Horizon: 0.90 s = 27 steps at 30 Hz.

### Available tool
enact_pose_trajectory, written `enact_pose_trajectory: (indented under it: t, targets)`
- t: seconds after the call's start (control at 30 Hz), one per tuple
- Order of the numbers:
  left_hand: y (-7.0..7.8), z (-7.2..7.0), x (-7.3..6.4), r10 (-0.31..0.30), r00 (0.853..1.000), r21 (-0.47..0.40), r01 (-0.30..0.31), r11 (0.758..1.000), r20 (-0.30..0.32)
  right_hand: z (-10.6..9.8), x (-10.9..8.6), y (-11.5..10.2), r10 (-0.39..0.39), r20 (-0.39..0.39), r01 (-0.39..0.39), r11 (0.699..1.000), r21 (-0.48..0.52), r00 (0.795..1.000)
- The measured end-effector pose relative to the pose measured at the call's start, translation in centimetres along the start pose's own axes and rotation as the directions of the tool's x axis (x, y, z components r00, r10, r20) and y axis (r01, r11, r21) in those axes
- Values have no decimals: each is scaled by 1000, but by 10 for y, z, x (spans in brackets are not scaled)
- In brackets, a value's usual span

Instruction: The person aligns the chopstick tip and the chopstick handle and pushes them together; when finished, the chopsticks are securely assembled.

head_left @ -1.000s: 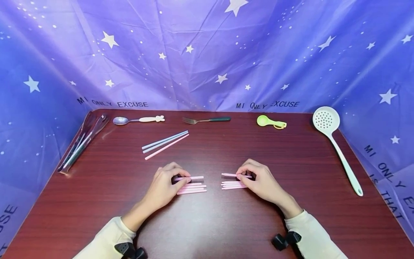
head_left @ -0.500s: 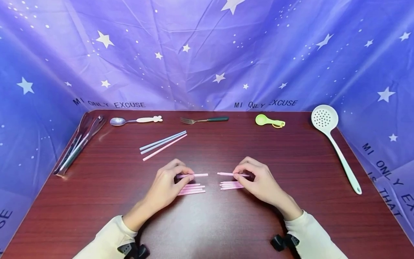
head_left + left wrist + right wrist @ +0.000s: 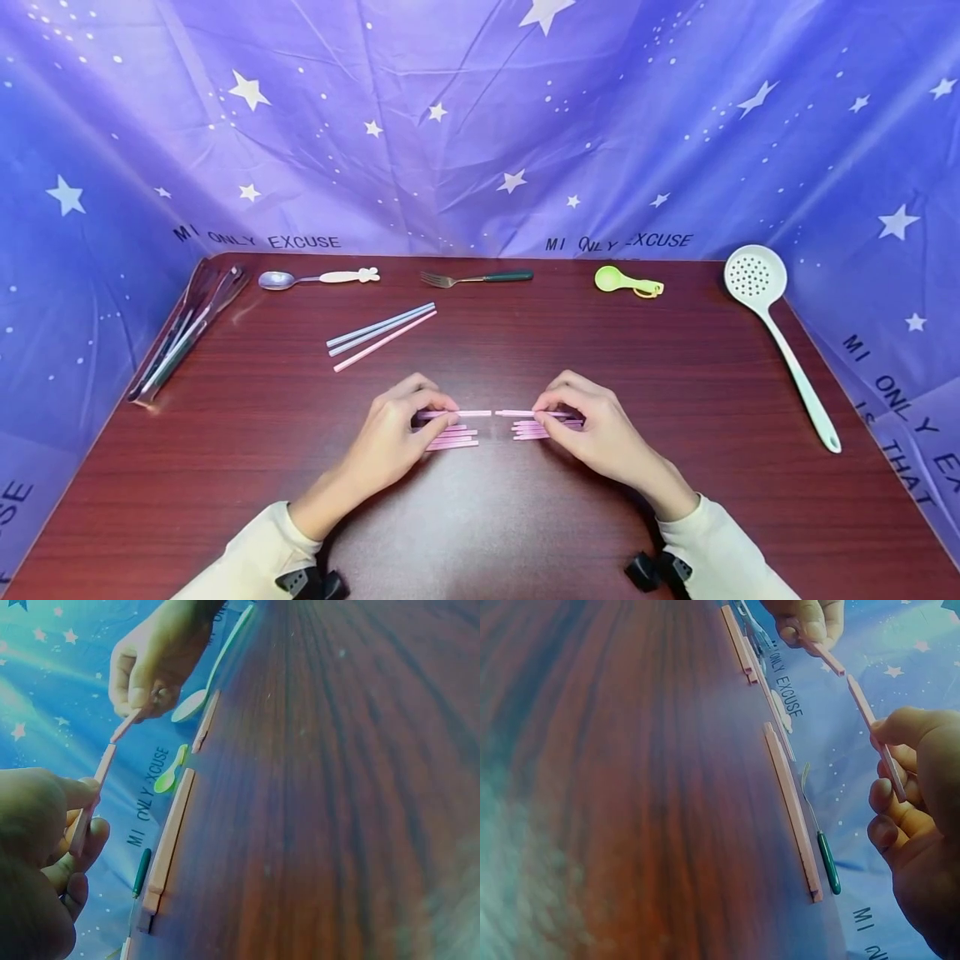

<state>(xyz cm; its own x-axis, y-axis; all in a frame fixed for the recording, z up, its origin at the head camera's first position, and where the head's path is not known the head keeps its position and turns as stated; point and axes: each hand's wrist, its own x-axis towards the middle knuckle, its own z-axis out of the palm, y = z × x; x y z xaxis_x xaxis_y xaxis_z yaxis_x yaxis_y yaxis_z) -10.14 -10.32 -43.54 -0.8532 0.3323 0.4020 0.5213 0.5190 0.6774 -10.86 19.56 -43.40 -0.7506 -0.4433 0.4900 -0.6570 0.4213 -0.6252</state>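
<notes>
My left hand pinches a short pink stick between thumb and fingers, its free end pointing right. Facing it, my right hand pinches another short pink stick with a narrower tip pointing left. The two ends are nearly in line, a small gap between them in the head view; the left wrist view also shows the left stick held up off the table. Below the left hand lie several loose pink sticks. A similar group of pink sticks lies under the right hand, partly hidden by it.
Beyond the left hand lie two blue sticks and a longer pink stick. Along the back are a spoon, a fork and a green measuring spoon. A clear utensil pouch lies left, a white skimmer right.
Both hands have moved inward with their sticks, so the gap between the facing ends has narrowed from wide to very small. The loose sticks have stayed in place.
</notes>
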Motion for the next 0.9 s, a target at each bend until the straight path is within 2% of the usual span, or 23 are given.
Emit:
enact_pose_trajectory:
  t: [0.17,0.37,0.9]
  targets:
    - [0,1,-1,11,1000,-11,-11,1000,0,1,0,0,0,7,0,1000,4,1000]
    - [3,1,-1,-5,1000,-19,5,1000,3,2,-1,0,12,14,-12,1000,0,1000]
    - [2,2,-2,1,1000,-23,-1,1000,-10,3,-1,-2,-20,7,20,1000,-4,1000]
